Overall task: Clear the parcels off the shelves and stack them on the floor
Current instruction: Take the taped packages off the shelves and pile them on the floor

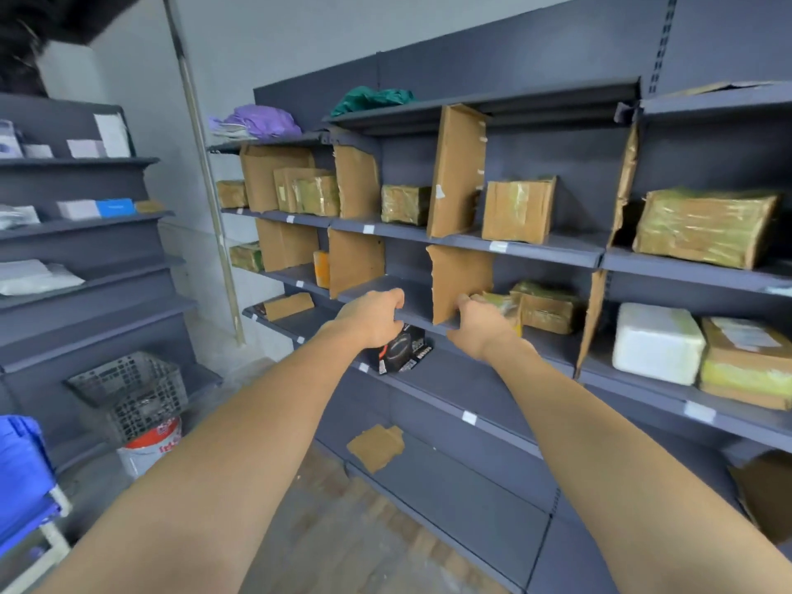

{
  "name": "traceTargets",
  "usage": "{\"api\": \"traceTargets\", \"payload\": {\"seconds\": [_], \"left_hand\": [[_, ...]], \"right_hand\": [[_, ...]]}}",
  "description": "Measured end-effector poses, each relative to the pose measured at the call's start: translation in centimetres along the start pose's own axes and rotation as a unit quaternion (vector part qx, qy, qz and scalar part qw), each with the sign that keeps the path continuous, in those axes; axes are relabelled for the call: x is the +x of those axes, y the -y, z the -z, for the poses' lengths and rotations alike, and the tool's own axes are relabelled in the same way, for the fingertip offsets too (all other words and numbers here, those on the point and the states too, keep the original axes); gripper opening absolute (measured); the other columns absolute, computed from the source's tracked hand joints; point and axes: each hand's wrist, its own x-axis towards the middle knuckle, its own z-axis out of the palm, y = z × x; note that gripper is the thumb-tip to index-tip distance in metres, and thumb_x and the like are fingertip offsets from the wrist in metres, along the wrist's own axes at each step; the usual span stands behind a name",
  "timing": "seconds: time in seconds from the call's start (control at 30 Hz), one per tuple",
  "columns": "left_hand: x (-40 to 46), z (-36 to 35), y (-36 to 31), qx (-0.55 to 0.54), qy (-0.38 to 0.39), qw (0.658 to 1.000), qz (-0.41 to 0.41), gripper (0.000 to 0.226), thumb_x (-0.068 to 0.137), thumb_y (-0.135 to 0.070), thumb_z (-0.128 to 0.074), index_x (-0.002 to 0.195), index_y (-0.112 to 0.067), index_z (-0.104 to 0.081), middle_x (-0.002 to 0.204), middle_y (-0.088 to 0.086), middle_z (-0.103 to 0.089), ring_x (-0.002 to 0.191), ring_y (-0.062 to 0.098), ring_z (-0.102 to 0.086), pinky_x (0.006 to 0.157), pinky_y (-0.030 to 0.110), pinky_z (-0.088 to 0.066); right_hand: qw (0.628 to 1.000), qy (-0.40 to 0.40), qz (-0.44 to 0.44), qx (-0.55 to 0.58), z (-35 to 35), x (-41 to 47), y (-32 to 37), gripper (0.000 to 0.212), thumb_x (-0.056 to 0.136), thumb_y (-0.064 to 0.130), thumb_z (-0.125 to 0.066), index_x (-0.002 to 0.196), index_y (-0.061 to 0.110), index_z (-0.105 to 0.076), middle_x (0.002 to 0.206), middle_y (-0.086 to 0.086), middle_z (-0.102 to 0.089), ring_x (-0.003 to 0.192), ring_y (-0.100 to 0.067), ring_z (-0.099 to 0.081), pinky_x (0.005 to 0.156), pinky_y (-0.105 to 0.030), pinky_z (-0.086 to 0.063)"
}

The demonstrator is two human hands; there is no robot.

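On the third shelf down of the dark grey rack, both arms reach fwd at approx the same height. Left hand: knuckles up, fingers curled down over the top of a black box w/ white and red print, which stands on the shelf below, at its front edge. Contact looks likely; whether it is a firm grip cannot be told, as the hand hides the box top. Right hand: past a cardboard divider, fingers bent round the near end of a yellowish taped parcel, holding it. Just behind, touching or nearly so, a second brown taped parcel on the same shelf.

Other parcels on the rack: one upright brown box and a small wrapped one on the shelf above, either side of a tall divider; a large wrapped parcel in the bay to the right; a white foam box beside a flat taped carton lower right. More boxes in the far-left bays, blurred.

Floor: a grey mesh crate resting on a white and red bucket, left of the rack. Torn cardboard scrap on the bottom shelf. Second rack at left w/ white and blue packets.
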Motion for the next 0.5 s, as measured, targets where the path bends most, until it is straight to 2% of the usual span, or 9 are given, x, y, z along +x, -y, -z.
{"api": "traceTargets", "payload": {"seconds": [0.13,0.27,0.5], "left_hand": [[3.2,0.3,3.0,0.036,0.008,0.999,-0.002,0.029,0.097,-0.028,-0.053,0.124,-0.020,-0.049,0.120,0.008,-0.061,0.100,0.031,-0.059,0.084,0.046,-0.053],[6.8,0.6,7.4,0.026,-0.002,1.000,0.003,0.029,0.097,-0.029,-0.054,0.124,-0.020,-0.049,0.118,0.009,-0.061,0.098,0.031,-0.059,0.084,0.047,-0.053],[13.9,1.9,19.3,0.012,-0.013,1.000,0.001,0.032,0.097,-0.032,-0.055,0.126,-0.020,-0.048,0.120,0.008,-0.060,0.102,0.031,-0.059,0.086,0.048,-0.052]], "right_hand": [[1.000,0.004,0.007,0.019,-1.6,4.7,1.7,0.050,0.088,0.023,-0.063,0.135,0.011,-0.048,0.130,-0.017,-0.050,0.121,-0.038,-0.049,0.101,-0.042,-0.045],[1.000,0.004,0.019,0.011,-3.2,9.9,4.3,0.051,0.091,0.023,-0.062,0.138,0.012,-0.046,0.131,-0.016,-0.049,0.122,-0.037,-0.048,0.104,-0.040,-0.043],[0.999,-0.021,0.040,-0.004,-7.3,19.8,11.8,0.048,0.093,0.024,-0.059,0.137,0.014,-0.045,0.130,-0.010,-0.046,0.123,-0.033,-0.044,0.100,-0.045,-0.045]]}}
